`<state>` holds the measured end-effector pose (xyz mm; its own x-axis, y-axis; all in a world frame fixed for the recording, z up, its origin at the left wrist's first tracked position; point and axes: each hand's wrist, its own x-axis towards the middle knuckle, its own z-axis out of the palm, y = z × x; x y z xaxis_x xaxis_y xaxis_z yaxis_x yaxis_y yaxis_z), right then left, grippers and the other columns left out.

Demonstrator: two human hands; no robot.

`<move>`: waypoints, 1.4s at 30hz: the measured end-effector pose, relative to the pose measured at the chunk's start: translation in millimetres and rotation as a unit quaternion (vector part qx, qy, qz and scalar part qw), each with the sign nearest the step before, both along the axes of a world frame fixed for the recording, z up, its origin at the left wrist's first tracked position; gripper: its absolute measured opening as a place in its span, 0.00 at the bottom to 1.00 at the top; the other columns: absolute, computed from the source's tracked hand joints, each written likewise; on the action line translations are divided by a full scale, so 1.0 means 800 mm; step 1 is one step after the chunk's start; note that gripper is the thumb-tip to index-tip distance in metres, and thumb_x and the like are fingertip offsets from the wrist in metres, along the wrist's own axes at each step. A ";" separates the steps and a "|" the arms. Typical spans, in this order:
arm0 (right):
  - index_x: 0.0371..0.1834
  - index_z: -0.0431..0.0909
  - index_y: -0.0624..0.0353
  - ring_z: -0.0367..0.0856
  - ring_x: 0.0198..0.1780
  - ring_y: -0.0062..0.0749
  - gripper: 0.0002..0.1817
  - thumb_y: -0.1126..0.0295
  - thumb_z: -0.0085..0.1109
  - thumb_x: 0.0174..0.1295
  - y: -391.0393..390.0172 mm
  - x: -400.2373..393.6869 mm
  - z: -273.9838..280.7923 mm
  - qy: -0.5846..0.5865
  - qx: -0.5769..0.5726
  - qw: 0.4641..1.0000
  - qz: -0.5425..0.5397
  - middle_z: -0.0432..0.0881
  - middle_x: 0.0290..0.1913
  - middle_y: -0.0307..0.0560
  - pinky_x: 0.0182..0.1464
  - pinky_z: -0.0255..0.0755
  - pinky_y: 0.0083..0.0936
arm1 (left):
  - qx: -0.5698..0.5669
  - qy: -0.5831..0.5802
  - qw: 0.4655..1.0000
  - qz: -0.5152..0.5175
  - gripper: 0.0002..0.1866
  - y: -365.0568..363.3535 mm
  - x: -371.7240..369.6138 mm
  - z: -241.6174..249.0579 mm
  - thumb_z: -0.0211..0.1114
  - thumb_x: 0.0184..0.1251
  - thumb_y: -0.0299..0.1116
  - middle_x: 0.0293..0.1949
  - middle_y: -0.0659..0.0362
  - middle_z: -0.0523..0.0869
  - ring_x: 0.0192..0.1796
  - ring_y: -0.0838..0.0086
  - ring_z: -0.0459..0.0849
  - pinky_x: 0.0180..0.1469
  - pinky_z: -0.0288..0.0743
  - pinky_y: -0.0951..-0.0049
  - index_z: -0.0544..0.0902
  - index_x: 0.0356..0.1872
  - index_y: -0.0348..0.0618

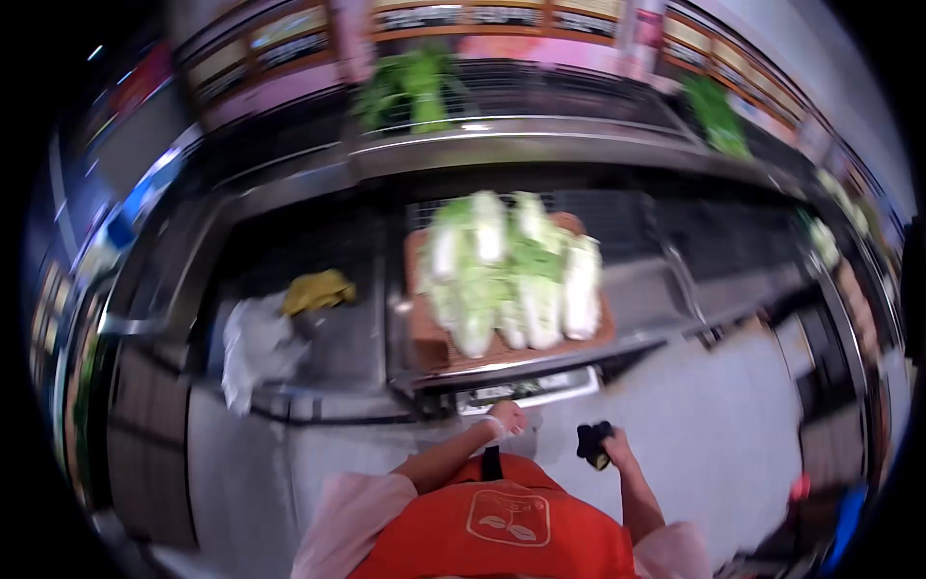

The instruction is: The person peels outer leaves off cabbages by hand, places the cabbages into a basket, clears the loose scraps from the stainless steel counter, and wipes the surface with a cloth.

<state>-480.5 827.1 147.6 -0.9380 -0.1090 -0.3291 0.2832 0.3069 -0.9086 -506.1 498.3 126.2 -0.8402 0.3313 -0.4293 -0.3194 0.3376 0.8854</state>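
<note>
My right hand [617, 447] is closed on a bunched dark cloth item that looks like a black glove [593, 443], with a yellowish patch at its lower end. It hangs over the floor in front of the orange-red apron [569, 507]. My left hand [508, 417] is curled in a loose fist before my waist, a white band round the wrist; nothing shows in it. Just beyond it is a sign [529, 390] on the front of the display stand. Above that, a brown basket [422, 333] holds several napa cabbages [540, 307], piled upright and leaning. Blur softens the details.
On the left of the dark display shelf lie a white plastic bag [258, 347] and a yellow cloth [318, 291]. Leafy greens [415, 87] stand on the upper rack, more greens [716, 114] to the right. A metal rail [511, 145] divides the levels. Grey floor tiles [694, 425] lie below.
</note>
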 end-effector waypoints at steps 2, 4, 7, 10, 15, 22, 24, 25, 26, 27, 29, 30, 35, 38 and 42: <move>0.39 0.77 0.67 0.79 0.36 0.34 0.18 0.86 0.52 0.39 -0.017 -0.012 -0.011 -0.087 -0.109 0.988 -0.061 0.80 0.33 0.44 0.43 0.74 0.29 | -0.162 0.015 0.986 0.025 0.17 -0.018 0.012 0.051 0.62 0.59 0.45 0.21 0.57 0.84 0.20 0.75 0.82 0.25 0.77 0.75 0.83 0.25 0.39; 0.39 0.77 0.67 0.78 0.36 0.34 0.18 0.86 0.52 0.40 -0.032 -0.023 -0.009 -0.106 -0.068 0.992 0.022 0.80 0.34 0.44 0.43 0.74 0.29 | -0.197 0.009 0.980 0.015 0.19 -0.053 0.030 0.061 0.62 0.57 0.49 0.19 0.58 0.83 0.20 0.73 0.82 0.26 0.76 0.72 0.84 0.24 0.42; 0.40 0.76 0.68 0.78 0.36 0.32 0.17 0.85 0.53 0.43 -0.099 -0.030 0.036 -0.158 -0.071 0.981 0.082 0.80 0.35 0.45 0.41 0.73 0.27 | -0.192 0.020 0.981 -0.014 0.27 -0.124 0.073 0.054 0.56 0.58 0.58 0.35 0.48 0.83 0.37 0.60 0.81 0.44 0.72 0.64 0.83 0.33 0.39; 0.41 0.76 0.66 0.79 0.37 0.31 0.16 0.85 0.55 0.46 -0.182 -0.033 0.079 -0.156 -0.119 0.972 0.131 0.80 0.35 0.44 0.43 0.72 0.26 | -0.220 0.063 0.972 0.048 0.24 -0.212 0.123 0.085 0.61 0.55 0.56 0.36 0.50 0.85 0.40 0.60 0.82 0.44 0.73 0.66 0.84 0.35 0.41; 0.46 0.75 0.67 0.80 0.41 0.31 0.20 0.84 0.59 0.45 -0.346 -0.033 0.174 -0.115 -0.131 0.969 0.174 0.81 0.41 0.45 0.49 0.72 0.25 | -0.188 0.103 0.940 0.267 0.12 -0.373 0.186 0.155 0.58 0.64 0.41 0.33 0.56 0.85 0.36 0.69 0.83 0.41 0.74 0.70 0.85 0.38 0.47; 0.49 0.74 0.70 0.79 0.43 0.28 0.20 0.82 0.54 0.49 -0.592 -0.073 0.242 0.066 -0.089 0.974 0.197 0.82 0.42 0.46 0.50 0.70 0.22 | -0.409 0.390 0.622 0.542 0.28 -0.678 0.209 0.205 0.73 0.48 0.43 0.45 0.48 0.78 0.50 0.55 0.77 0.51 0.71 0.61 0.76 0.48 0.37; 0.52 0.73 0.68 0.81 0.44 0.36 0.22 0.81 0.54 0.48 -0.652 -0.081 0.241 0.204 0.055 0.947 0.244 0.82 0.41 0.52 0.50 0.70 0.23 | -0.518 0.155 0.649 0.536 0.41 -0.766 0.203 0.181 0.72 0.39 0.60 0.51 0.46 0.75 0.52 0.50 0.74 0.54 0.69 0.60 0.76 0.49 0.37; 0.53 0.71 0.67 0.81 0.44 0.41 0.24 0.79 0.54 0.48 -0.674 -0.083 0.228 0.226 0.113 0.929 0.270 0.82 0.42 0.56 0.50 0.70 0.26 | -0.516 0.101 0.656 0.541 0.42 -0.791 0.197 0.170 0.72 0.39 0.62 0.53 0.46 0.74 0.53 0.51 0.74 0.54 0.69 0.60 0.76 0.49 0.36; 0.55 0.70 0.66 0.81 0.45 0.46 0.25 0.78 0.54 0.49 -0.695 -0.085 0.209 0.247 0.169 0.907 0.295 0.81 0.42 0.59 0.50 0.71 0.28 | -0.498 0.100 0.674 0.537 0.43 -0.819 0.190 0.139 0.72 0.38 0.62 0.54 0.46 0.74 0.54 0.53 0.74 0.54 0.69 0.60 0.75 0.50 0.35; 0.56 0.69 0.65 0.77 0.50 0.50 0.26 0.74 0.57 0.49 -0.718 -0.088 0.193 0.199 0.190 0.895 0.352 0.78 0.48 0.61 0.53 0.69 0.30 | -0.479 0.098 0.691 0.533 0.44 -0.847 0.182 0.108 0.72 0.38 0.62 0.55 0.46 0.74 0.55 0.54 0.74 0.54 0.70 0.61 0.75 0.51 0.35; 0.59 0.68 0.62 0.68 0.60 0.55 0.31 0.65 0.62 0.50 -0.753 -0.078 0.152 0.217 0.241 0.852 0.412 0.67 0.60 0.64 0.61 0.63 0.34 | -0.394 0.194 0.740 0.509 0.45 -0.897 0.167 0.015 0.75 0.37 0.58 0.55 0.46 0.74 0.56 0.57 0.75 0.54 0.71 0.62 0.73 0.53 0.34; 0.60 0.67 0.60 0.62 0.65 0.55 0.34 0.58 0.64 0.50 -0.767 -0.069 0.124 0.281 0.272 0.821 0.416 0.60 0.66 0.63 0.65 0.59 0.36 | -0.317 0.197 0.755 0.538 0.42 -0.896 0.168 0.015 0.75 0.39 0.55 0.53 0.48 0.76 0.54 0.60 0.76 0.51 0.72 0.62 0.74 0.52 0.34; 0.63 0.66 0.57 0.45 0.72 0.56 0.36 0.48 0.58 0.55 -0.787 -0.066 0.015 0.310 0.320 0.777 0.446 0.46 0.72 0.62 0.71 0.46 0.39 | 0.017 0.072 0.820 0.568 0.21 -0.883 0.200 0.061 0.69 0.53 0.40 0.35 0.56 0.83 0.41 0.72 0.81 0.41 0.75 0.70 0.80 0.43 0.35; 0.60 0.68 0.59 0.54 0.69 0.56 0.33 0.50 0.59 0.55 -0.790 -0.090 0.030 0.246 0.297 0.788 0.480 0.52 0.70 0.63 0.68 0.53 0.38 | -0.206 0.185 0.788 0.549 0.22 -0.879 0.234 0.094 0.67 0.56 0.42 0.36 0.53 0.85 0.41 0.65 0.82 0.46 0.73 0.67 0.80 0.44 0.33; 0.58 0.67 0.63 0.64 0.62 0.55 0.34 0.59 0.66 0.49 -0.831 -0.147 0.083 0.312 0.207 0.847 0.377 0.66 0.60 0.64 0.64 0.61 0.37 | -0.243 0.181 0.761 0.574 0.25 -0.864 0.277 0.130 0.68 0.54 0.44 0.37 0.51 0.83 0.42 0.64 0.81 0.47 0.72 0.66 0.78 0.46 0.32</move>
<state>-598.3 162.4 213.6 -0.6581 -0.7514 0.0491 -0.6313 0.5150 -0.5799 -284.4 -192.6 230.2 -0.5483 -0.8340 0.0612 -0.4157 0.3353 0.8454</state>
